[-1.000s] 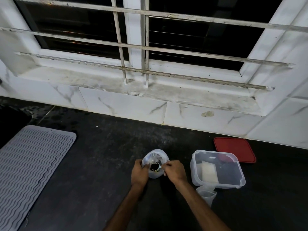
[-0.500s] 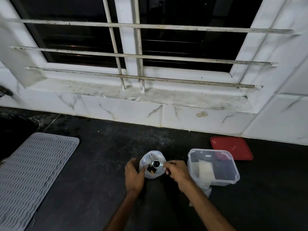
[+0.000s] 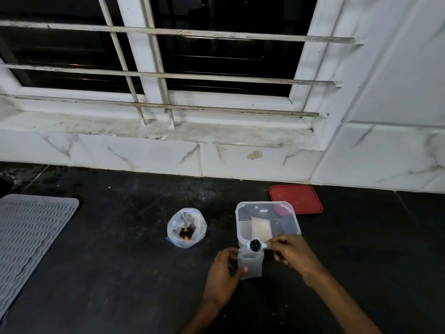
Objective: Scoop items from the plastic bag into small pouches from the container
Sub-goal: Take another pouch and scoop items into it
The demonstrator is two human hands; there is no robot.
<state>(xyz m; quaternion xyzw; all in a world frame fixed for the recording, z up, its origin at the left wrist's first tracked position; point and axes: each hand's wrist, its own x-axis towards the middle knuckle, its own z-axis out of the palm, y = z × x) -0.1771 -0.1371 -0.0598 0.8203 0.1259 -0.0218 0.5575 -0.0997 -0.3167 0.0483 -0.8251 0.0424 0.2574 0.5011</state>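
My right hand (image 3: 291, 251) is pinching the loaded spoon (image 3: 255, 245) over the pouch (image 3: 250, 265) my left hand (image 3: 224, 273) is gripping, the bag (image 3: 186, 227) sitting at ten o'clock from it; I am risking a spill if that limp mouth is folding shut.

Dark speckled stone countertop (image 3: 108, 273) meets a white, grey-veined marble-pattern tile wall (image 3: 144, 155), one tile bearing a brownish stain (image 3: 254, 155). Above, a soiled white sill (image 3: 216, 135) carries a white-framed window (image 3: 144, 56) with black panes (image 3: 228, 15) behind worn horizontal metal bars (image 3: 216, 77). Left: grey ribbed mat (image 3: 29, 237).
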